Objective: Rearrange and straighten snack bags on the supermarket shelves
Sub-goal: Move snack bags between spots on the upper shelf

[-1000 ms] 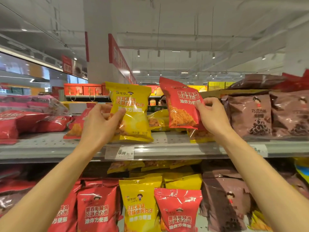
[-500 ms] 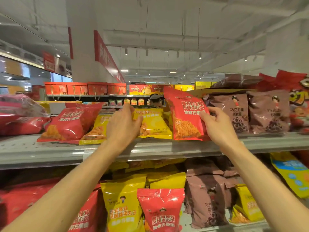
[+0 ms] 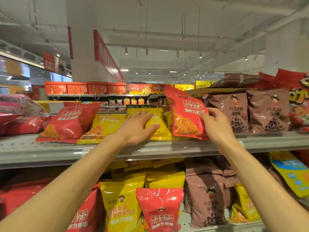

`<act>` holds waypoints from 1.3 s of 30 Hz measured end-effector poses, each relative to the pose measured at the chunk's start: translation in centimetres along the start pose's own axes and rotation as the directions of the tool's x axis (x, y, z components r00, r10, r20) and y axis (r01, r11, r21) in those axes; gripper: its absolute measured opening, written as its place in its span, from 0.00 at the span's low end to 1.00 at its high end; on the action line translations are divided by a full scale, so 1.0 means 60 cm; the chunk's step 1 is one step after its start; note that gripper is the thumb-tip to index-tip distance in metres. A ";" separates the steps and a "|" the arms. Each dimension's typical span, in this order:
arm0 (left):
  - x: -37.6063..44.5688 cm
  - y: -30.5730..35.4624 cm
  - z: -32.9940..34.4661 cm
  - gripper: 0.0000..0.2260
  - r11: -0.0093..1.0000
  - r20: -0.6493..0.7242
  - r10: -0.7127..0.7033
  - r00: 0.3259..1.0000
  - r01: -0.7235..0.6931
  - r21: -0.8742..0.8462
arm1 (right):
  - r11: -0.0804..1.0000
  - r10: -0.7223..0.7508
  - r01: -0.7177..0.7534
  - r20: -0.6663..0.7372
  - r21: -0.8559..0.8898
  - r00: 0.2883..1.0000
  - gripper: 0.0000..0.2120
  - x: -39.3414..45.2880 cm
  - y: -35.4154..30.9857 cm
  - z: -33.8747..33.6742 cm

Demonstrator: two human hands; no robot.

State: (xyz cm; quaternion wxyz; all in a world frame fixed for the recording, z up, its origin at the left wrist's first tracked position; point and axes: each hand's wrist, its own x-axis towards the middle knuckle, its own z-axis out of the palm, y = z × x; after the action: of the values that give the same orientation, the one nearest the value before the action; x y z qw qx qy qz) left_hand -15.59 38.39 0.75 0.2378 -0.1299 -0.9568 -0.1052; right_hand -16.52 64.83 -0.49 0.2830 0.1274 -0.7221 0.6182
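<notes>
Midway, by the look of it — the left hand (image 3: 138, 126) presses flat, fingers straight, on a yellow bag (image 3: 157, 124) lying on the upper shelf (image 3: 50, 148), while the right hand (image 3: 215, 126) grips a red bag (image 3: 185, 113) upright beside it — other bags there lie slumped, unsorted

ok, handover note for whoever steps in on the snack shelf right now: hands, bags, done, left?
Left hand: fingers straight, pressing a yellow snack bag flat on the upper shelf.
Right hand: grips a red noodle snack bag by its right edge, upright and tilted, bottom at the shelf.
Done: the yellow bag is down among the other yellow bags.
Left: place the red bag, probably with the red bags further left; a stray red bag stands amid yellow ones on the lower shelf.
</notes>
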 end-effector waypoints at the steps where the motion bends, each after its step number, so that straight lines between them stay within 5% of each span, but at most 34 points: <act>1: -0.008 0.000 -0.003 0.31 0.998 -0.051 0.016 0.999 -0.019 -0.063 | 1.000 -0.006 0.006 0.003 0.001 1.000 0.15 -0.001 -0.001 0.001; 6: -0.052 -0.046 -0.040 0.27 0.999 -0.257 -0.049 0.965 0.042 -0.031 | 1.000 -0.025 0.025 0.019 0.002 1.000 0.11 -0.001 -0.004 0.005; 11: -0.086 -0.114 -0.043 0.27 0.963 -0.122 -0.219 0.968 0.235 0.135 | 0.998 -0.056 0.057 0.035 -0.017 0.998 0.11 -0.006 -0.007 0.019; 18: -0.080 -0.084 -0.015 0.27 0.956 -0.205 -0.234 0.951 0.263 0.130 | 0.997 -0.075 0.075 0.060 0.006 0.995 0.13 -0.009 -0.004 0.020; 23: -0.100 -0.073 -0.023 0.21 0.982 -0.366 -0.175 0.914 0.190 0.005 | 0.996 -0.082 0.078 0.084 0.053 0.993 0.09 -0.012 0.004 0.004; 33: -0.170 -0.101 -0.046 0.12 0.989 -0.404 -0.132 0.905 0.094 -0.112 | 0.986 -0.114 0.102 0.083 0.133 0.990 0.06 -0.034 0.008 0.007; 39: -0.230 -0.151 -0.072 0.10 0.927 -0.465 -0.192 0.864 0.005 -0.375 | 0.981 -0.132 0.130 0.001 0.145 0.991 0.06 -0.073 -0.025 0.055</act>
State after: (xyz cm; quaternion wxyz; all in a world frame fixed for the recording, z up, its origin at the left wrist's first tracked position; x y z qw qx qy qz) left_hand -4.67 25.94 -3.43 0.4406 -0.0901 -0.8335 -0.3210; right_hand -13.01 60.63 -2.00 0.3093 0.1979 -0.6669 0.6483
